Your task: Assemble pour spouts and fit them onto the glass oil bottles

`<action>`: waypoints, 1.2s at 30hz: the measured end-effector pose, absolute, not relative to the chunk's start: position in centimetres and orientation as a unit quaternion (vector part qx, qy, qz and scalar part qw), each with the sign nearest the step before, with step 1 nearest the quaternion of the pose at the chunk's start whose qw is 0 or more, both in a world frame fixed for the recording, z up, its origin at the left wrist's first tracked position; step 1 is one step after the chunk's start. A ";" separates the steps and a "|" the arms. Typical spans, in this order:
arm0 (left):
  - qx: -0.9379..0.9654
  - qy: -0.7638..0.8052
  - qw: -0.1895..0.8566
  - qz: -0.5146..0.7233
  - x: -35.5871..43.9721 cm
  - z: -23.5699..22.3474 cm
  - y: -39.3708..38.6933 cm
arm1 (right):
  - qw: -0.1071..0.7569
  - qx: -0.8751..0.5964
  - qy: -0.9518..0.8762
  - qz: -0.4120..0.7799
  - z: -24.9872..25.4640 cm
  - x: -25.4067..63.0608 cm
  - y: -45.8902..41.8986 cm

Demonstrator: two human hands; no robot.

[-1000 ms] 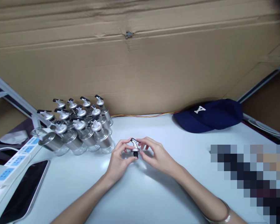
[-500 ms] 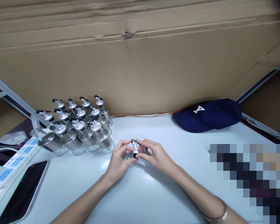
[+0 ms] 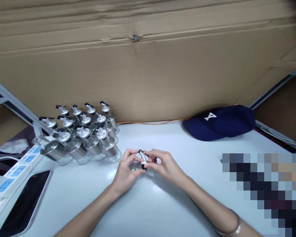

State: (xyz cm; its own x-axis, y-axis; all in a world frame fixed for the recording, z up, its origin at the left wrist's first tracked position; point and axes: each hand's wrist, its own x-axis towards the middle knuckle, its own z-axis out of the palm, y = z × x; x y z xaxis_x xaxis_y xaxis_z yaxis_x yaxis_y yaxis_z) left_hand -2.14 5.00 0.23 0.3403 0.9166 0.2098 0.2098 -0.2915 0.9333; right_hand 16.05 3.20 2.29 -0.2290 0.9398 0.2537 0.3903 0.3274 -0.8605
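Between my two hands is a silver bottle pourer spout (image 3: 143, 161) with a black flip lid at its top and a black ribbed stopper below. My left hand (image 3: 128, 168) pinches it from the left, thumb low by the stopper and fingers near the lid. From the right, my right hand (image 3: 164, 163) grips it with thumb and fingers at the silver collar. Left of my hands stand several glass bottles (image 3: 111, 149) with metal bands, most topped by similar spouts. One bottle (image 3: 54, 149) at the near left has a bare glass neck.
A phone (image 3: 26, 200) lies at the left beside a white power strip (image 3: 17, 171) with blue sockets. A navy cap (image 3: 222, 123) rests at the back right. Thin wires (image 3: 153, 123) run along the foot of the cardboard wall (image 3: 148, 79). A pixelated patch hides the right side.
Both hands stay in nearly the same place around the spout. Slightly more of its black stopper shows now; the bottles have not moved.
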 end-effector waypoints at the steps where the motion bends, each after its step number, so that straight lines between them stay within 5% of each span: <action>1: 0.693 0.408 0.434 0.407 -2.1 0.2 5.0 | 0.406 -0.472 -0.703 0.343 2.2 16.0 3.2; 19: 0.641 0.353 0.509 0.453 -2.1 -0.1 5.5 | 0.472 -0.469 -0.627 0.406 1.8 15.5 3.1; 29: 0.769 0.353 0.278 0.455 -2.5 0.7 5.3 | 0.478 -0.417 -0.681 0.365 1.6 15.2 2.9; 36: 0.828 0.231 -0.093 0.502 -5.2 5.7 6.1 | 0.578 -0.403 -0.668 0.239 2.0 14.8 2.2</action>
